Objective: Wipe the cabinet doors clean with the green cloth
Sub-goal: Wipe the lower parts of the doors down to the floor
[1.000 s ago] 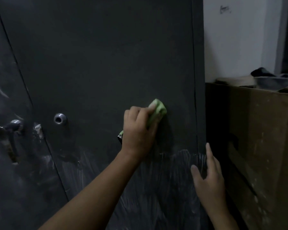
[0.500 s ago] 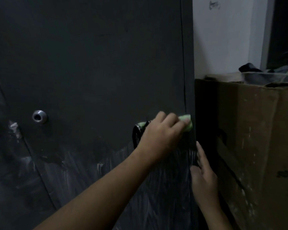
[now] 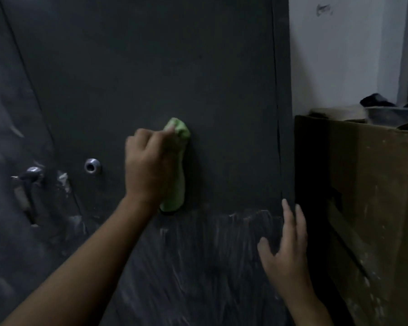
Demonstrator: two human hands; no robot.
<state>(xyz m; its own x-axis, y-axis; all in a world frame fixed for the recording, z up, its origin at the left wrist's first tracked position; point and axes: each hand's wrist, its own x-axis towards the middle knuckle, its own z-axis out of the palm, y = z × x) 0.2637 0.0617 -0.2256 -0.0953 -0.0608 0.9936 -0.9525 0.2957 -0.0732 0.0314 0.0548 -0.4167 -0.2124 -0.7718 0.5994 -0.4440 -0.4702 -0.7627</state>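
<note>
Dim light is falling across a dark cabinet door (image 3: 151, 67) that is filling most of the view, with a white wall (image 3: 335, 55) showing beyond its right edge. Just right of the round metal fitting (image 3: 92, 165) on that door, the left hand (image 3: 149, 165) is gripping the green cloth (image 3: 177, 184). Its fingers are curling over the bunched wad and pressing it against the panel, and the cloth is sticking out above and below the hand. Further right of the fitting and lower, the right hand (image 3: 285, 255) is holding nothing, its fingers straight and spread, seemingly resting on the door near its edge.

The cloth is looking soft, light and limp, so it is likely going to fold and bunch under pressure. Gripping it across the middle with the palm behind it seems the best way of spreading it flat.

Below the fitting, pale streaky smears (image 3: 210, 243) are covering the lower panel, suggesting plenty of wiping is waiting there. Left of the fitting, a handle (image 3: 26, 184) is jutting from the neighbouring door. Far to the right, a cardboard box (image 3: 375, 208) is standing close against the cabinet, crowding any strokes toward that edge.
</note>
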